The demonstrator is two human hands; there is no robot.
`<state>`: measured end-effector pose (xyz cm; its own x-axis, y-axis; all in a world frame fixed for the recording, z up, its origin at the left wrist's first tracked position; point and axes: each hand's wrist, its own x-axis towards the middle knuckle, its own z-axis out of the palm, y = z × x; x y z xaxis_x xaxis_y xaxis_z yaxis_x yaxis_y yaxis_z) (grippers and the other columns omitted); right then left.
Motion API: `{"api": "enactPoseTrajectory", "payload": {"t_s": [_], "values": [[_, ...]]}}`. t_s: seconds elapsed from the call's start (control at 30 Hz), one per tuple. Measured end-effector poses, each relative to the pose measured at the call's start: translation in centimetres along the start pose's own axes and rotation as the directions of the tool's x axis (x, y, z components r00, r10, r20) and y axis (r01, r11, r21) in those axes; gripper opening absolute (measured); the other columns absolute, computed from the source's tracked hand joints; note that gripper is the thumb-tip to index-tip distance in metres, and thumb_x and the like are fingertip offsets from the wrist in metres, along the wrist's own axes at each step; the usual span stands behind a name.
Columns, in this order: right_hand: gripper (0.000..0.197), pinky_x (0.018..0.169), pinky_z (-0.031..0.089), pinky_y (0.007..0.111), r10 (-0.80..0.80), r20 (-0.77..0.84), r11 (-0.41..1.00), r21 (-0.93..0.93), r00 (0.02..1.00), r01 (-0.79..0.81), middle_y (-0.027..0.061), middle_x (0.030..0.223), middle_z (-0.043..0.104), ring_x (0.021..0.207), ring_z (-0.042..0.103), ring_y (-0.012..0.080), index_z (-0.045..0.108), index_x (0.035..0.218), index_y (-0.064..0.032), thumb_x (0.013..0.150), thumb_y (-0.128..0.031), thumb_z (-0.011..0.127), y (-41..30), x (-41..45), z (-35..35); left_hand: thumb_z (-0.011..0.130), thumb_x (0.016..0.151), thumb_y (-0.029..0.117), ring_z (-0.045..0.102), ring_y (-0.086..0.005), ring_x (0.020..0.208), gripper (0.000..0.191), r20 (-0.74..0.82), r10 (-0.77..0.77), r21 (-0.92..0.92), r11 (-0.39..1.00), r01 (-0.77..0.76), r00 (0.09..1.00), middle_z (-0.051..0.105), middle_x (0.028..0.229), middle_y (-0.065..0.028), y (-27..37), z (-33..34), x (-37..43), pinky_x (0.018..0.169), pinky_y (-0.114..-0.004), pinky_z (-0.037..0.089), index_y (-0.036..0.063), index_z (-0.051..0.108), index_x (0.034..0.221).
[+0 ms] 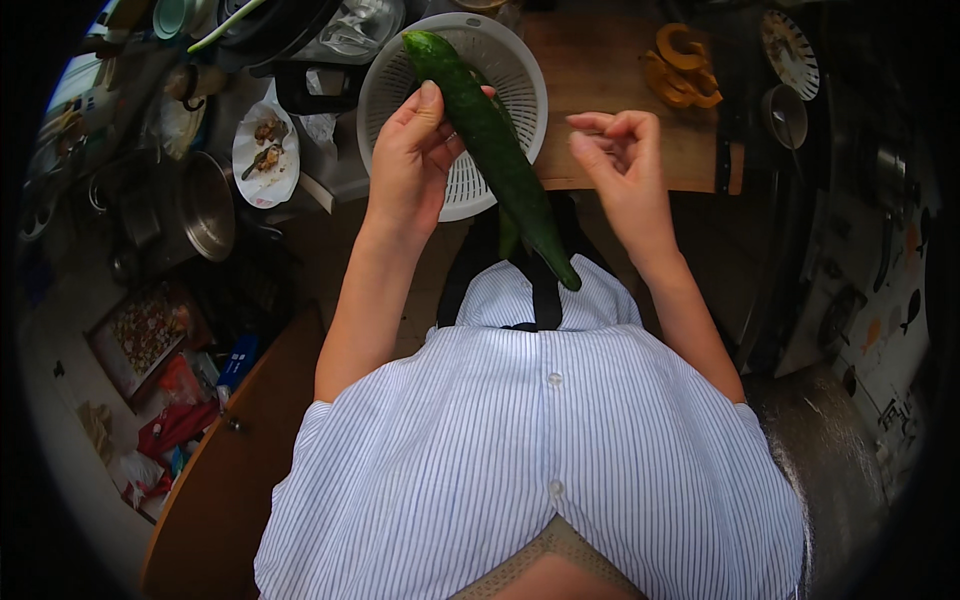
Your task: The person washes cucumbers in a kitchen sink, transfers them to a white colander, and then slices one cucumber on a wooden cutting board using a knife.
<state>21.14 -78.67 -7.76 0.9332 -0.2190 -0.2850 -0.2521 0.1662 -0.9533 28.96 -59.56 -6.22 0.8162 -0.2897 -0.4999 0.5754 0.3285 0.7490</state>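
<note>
My left hand [416, 150] grips a long dark green cucumber [487, 142], thumb on the near face and fingers behind. The cucumber slants from the colander's far side down towards my shirt. Behind it shows a second green length [509, 236], probably another cucumber, mostly hidden; I cannot tell what supports it. Under the cucumber sits a white plastic colander [531, 60] with a slotted wall and base. To the right, my right hand [626, 154] hovers near the front edge of a wooden cutting board [592, 75], fingers bent, with nothing visible in it.
Orange pumpkin slices [679, 71] lie on the board's far right, and a dark-handled knife [723, 165] is by its right end. Left are a plate with food scraps [266, 154] and a steel pot [208, 206]. An open wooden cabinet door [225, 480] stands lower left.
</note>
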Motion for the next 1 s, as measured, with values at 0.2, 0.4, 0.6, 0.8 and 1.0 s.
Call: {"api": "enactPoseTrajectory", "payload": {"t_s": [0.2,0.4,0.6,0.8,1.0], "values": [[0.021,0.076,0.049,0.026,0.189,-0.063,0.982,0.018,0.98,-0.188,0.0157,0.108,0.06,0.087,0.061,0.0142,0.038,0.099,-0.0068,0.092,-0.012,0.057,-0.5,-1.1,-4.0,0.039,0.1,0.03,0.055,-0.0274,0.112,0.046,0.168,-0.037,-0.254,0.964,0.08,0.985,0.056,0.123,-0.017,0.0,0.6,-0.1,0.1,-0.04,0.044,-0.0048,0.044,0.13],[0.021,0.075,0.05,0.026,0.208,-0.085,0.978,0.037,0.974,-0.206,0.0156,0.108,0.06,0.085,0.062,0.0147,0.038,0.1,-0.0063,0.092,-0.012,0.056,0.1,-2.3,-6.1,0.037,0.101,0.026,0.051,-0.0275,0.115,0.045,0.405,-0.003,-0.552,0.797,0.247,0.914,0.051,0.125,-0.0167,-0.7,1.2,0.8,0.102,-0.041,0.041,-0.0061,0.04,0.132],[0.019,0.074,0.05,0.025,0.208,-0.093,0.978,0.008,0.974,-0.208,0.0151,0.107,0.061,0.086,0.063,0.015,0.039,0.1,-0.0063,0.092,-0.013,0.055,0.6,-2.4,-8.3,0.042,0.099,0.035,0.057,-0.0242,0.103,0.046,0.286,-0.049,-0.39,0.906,0.163,0.957,0.059,0.11,-0.0132,0.1,2.7,0.1,0.092,-0.038,0.048,-0.0035,0.049,0.123],[0.019,0.072,0.05,0.025,0.215,-0.102,0.977,0.015,0.971,-0.214,0.014,0.105,0.062,0.084,0.062,0.0141,0.04,0.1,-0.0063,0.093,-0.014,0.056,1.3,-2.4,-9.7,0.047,0.098,0.039,0.059,-0.0109,0.087,0.042,0.06,0.017,0.301,0.953,-0.034,0.998,0.064,0.096,-0.0043,0.4,2.7,-0.7,0.079,-0.025,0.047,0.0029,0.057,0.117],[0.02,0.072,0.049,0.024,0.23,-0.114,0.973,0.041,0.967,-0.226,0.0132,0.104,0.062,0.083,0.062,0.0136,0.041,0.101,-0.0064,0.093,-0.015,0.057,2.3,-2.7,-10.8,0.047,0.099,0.034,0.055,-0.0092,0.078,0.034,-0.177,-0.049,0.458,0.88,0.126,0.983,0.062,0.086,-0.0011,-1.3,-0.4,0.6,0.072,-0.024,0.045,0.003,0.061,0.102]]}}
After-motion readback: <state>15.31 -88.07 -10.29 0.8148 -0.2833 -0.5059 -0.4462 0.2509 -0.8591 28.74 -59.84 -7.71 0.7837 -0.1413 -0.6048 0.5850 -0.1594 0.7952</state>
